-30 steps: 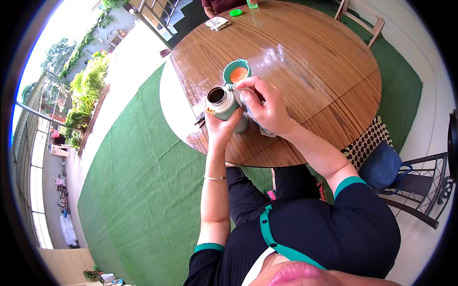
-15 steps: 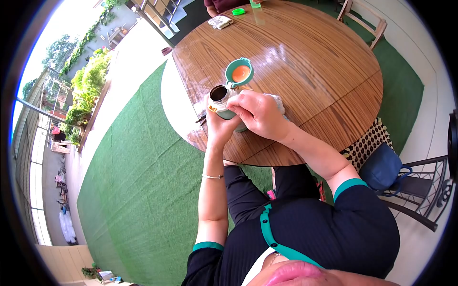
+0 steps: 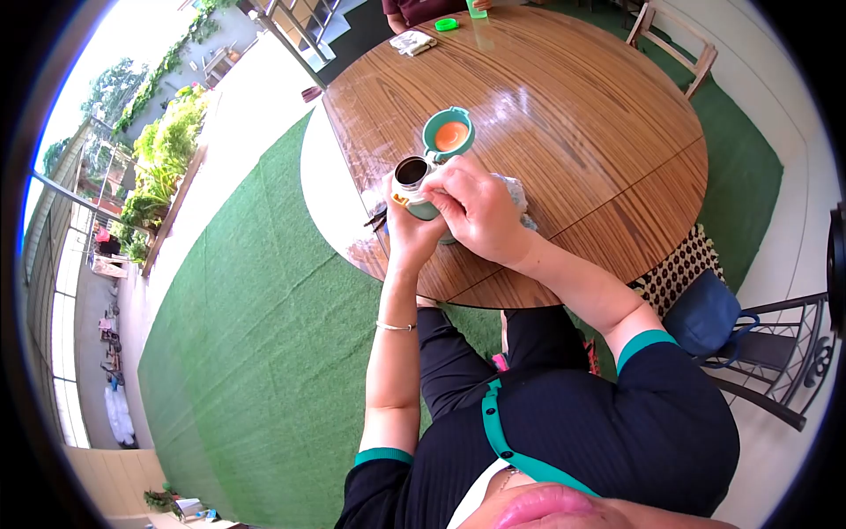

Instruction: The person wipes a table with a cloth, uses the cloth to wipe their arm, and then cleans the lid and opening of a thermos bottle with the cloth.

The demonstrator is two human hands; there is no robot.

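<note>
Evidently, control of the bottle (image 3: 411, 190) depended on the left hand (image 3: 411, 234), which was wrapped round its body above the near left part of the table (image 3: 564, 115). The right hand (image 3: 477, 212) was bunched, fingers drawn together at the neck. A hard push there could have tipped the bottle if the left hand's hold slackened, wetting the table with any contents. A stray knuckle could have knocked the raised lid (image 3: 450, 134).

The right fingertips were hidden, so whether they pinched something or merely touched the neck could not be told. The right hand partly covered a cloth (image 3: 517, 198) at the table's near part. The mouth showed only darkness; whether the base met the table was unclear. Beyond the table's far edge, a person (image 3: 427, 10) was cut off by the frame.
</note>
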